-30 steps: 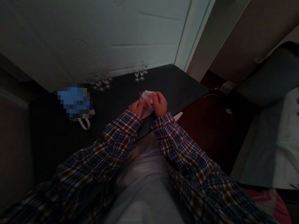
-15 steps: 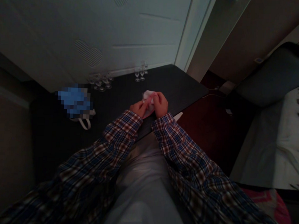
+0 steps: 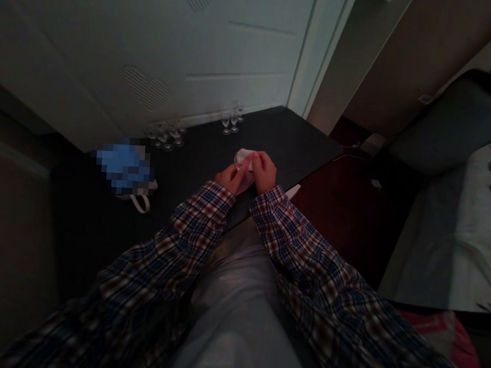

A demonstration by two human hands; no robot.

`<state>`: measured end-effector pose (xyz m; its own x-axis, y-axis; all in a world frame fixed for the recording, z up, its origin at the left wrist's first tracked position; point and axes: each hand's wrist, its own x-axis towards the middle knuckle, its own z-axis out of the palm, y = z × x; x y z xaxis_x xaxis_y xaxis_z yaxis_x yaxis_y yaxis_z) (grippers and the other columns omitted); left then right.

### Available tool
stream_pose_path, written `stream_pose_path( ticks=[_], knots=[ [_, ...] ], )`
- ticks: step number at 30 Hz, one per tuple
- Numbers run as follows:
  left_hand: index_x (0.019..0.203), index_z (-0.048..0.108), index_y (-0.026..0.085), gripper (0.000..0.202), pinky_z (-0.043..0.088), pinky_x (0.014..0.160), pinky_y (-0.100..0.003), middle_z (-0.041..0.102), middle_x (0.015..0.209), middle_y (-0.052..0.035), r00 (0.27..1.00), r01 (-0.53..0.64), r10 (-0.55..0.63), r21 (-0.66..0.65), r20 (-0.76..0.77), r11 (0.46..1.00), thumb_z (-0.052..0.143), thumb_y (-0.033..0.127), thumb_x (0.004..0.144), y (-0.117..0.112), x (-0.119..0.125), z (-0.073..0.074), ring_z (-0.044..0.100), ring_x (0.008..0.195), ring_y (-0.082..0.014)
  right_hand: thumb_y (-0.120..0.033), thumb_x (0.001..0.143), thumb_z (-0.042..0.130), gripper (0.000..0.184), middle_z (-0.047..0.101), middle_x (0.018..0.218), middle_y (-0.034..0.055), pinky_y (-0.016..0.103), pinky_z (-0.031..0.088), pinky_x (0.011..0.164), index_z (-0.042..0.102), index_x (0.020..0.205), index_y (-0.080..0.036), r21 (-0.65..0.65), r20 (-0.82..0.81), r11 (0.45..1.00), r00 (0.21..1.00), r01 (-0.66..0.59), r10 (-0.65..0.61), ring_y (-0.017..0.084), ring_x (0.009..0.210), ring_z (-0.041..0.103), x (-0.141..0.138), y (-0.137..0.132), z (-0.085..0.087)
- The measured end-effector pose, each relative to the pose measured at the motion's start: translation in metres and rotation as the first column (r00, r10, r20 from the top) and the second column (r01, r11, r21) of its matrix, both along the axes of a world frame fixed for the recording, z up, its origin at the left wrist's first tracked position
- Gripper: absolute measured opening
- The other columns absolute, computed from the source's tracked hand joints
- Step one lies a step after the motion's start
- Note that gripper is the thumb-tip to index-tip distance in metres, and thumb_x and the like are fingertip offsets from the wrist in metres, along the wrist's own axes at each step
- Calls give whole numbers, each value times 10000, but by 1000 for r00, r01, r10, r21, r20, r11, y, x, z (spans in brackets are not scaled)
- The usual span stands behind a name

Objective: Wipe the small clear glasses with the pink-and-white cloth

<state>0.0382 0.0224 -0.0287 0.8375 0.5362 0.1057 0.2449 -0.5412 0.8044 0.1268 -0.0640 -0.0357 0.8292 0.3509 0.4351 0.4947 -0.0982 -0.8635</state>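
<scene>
Above the dark table [image 3: 293, 137], both hands are closed on a crumpled white and pink cloth [image 3: 245, 156]. My left hand [image 3: 229, 179] pinches its lower left part with the thumb on top. Opposite it, my right hand [image 3: 266, 173] has its fingers wrapped round the cloth's right side. A faint clear edge shows at the cloth's left, perhaps a glass, but the dim light and the fingers hide what may be inside. Small stemmed glasses [image 3: 233, 123] stand beyond the hands near the white panel.
Several more stemmed glasses [image 3: 168, 139] are grouped at the table's back left. Nearer is a blurred-out blue item [image 3: 125, 166] with a pale loop handle [image 3: 141, 203]. A white panel [image 3: 244, 52] borders the back. At right lies a bed [image 3: 478, 218].
Hardly anything differs. Both hands keep the same grip on the cloth, with only a very slight shift of the left hand to the right.
</scene>
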Motion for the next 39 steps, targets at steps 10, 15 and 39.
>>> stream_pose_path(
  ticks=[10, 15, 39],
  knots=[
    [764, 551, 191, 394, 351, 523, -221, 604, 666, -20, 999, -35, 35, -19, 14, 999, 405, 549, 842, 0, 2, -5, 565, 635, -154, -418, 877, 416, 274, 596, 763, 6, 252, 418, 695, 568, 826, -196, -4, -6, 1000, 1000, -7, 7, 128, 727, 533, 0, -1, 0],
    [774, 577, 185, 421, 359, 517, -219, 609, 662, -23, 1000, -27, 27, -26, 7, 999, 400, 561, 842, 0, 1, -2, 569, 635, -156, -423, 871, 417, 274, 600, 777, 5, 249, 417, 694, 569, 828, -200, 1, 0, 1000, 1000, -19, 19, 127, 736, 536, 0, -1, 0],
    [807, 617, 183, 398, 393, 544, -235, 627, 698, -36, 999, -29, 30, -59, 20, 998, 416, 524, 846, -3, 0, 3, 588, 686, -176, -395, 878, 425, 251, 597, 767, -2, 236, 407, 684, 570, 819, -199, -28, 10, 999, 999, -39, 39, 119, 729, 530, -3, -2, 4]
  ],
)
